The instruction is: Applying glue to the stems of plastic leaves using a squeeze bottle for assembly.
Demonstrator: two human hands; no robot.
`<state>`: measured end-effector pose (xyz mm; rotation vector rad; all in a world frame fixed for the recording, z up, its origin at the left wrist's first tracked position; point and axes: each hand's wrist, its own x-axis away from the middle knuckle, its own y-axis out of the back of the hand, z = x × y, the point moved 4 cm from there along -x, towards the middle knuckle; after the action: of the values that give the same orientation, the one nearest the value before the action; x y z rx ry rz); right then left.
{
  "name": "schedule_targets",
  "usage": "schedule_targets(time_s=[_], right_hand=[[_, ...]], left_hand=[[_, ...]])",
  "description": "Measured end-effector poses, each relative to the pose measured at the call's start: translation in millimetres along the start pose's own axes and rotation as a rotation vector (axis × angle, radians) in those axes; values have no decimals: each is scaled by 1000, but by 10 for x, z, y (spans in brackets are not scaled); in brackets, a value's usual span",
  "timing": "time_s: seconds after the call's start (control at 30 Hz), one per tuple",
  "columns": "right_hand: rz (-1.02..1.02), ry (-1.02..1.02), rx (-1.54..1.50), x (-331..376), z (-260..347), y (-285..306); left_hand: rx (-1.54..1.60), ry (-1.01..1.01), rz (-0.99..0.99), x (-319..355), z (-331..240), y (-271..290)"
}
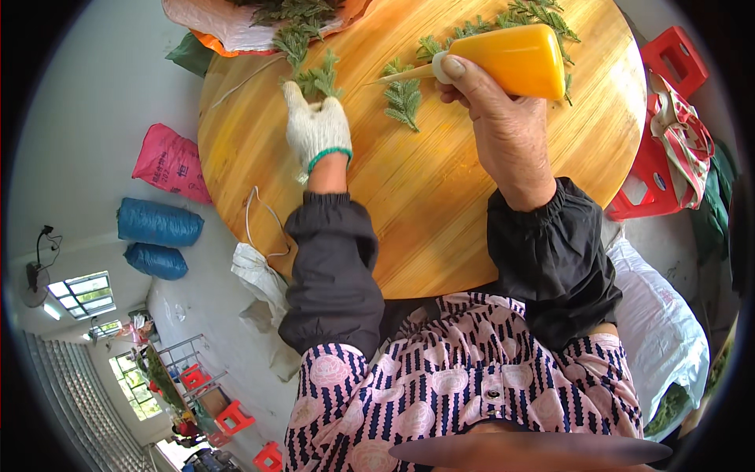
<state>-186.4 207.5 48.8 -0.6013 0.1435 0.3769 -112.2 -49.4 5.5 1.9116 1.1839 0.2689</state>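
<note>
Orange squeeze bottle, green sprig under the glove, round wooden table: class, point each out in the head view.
Orange squeeze bottle [515, 57], head view, on its orange body.
Green sprig [321, 77], head view, on its leaves.
Round wooden table [425, 197], head view, on bare wood.

Resting on a round table [440, 204] of smooth, faintly glossy bamboo-like wood with fine straight grain. Above that table: a glossy orange plastic squeeze bottle [515, 57] with a white cap, and feathery matt green sprigs [403, 101]. Wearing a rough white knit cotton glove [316, 130], green-cuffed. Showing matt dark cloth sleeves [334, 275] at the table's near edge.
</note>
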Motion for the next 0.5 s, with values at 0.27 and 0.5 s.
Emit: schedule_targets(time_s=[0.27,0.5], right_hand=[[-16,-27,-13,5,9,-108],[-18,-37,109,51,148,-197]], left_hand=[[491,237,216,989,24,560],[-86,-661,-419,993,-259,821]])
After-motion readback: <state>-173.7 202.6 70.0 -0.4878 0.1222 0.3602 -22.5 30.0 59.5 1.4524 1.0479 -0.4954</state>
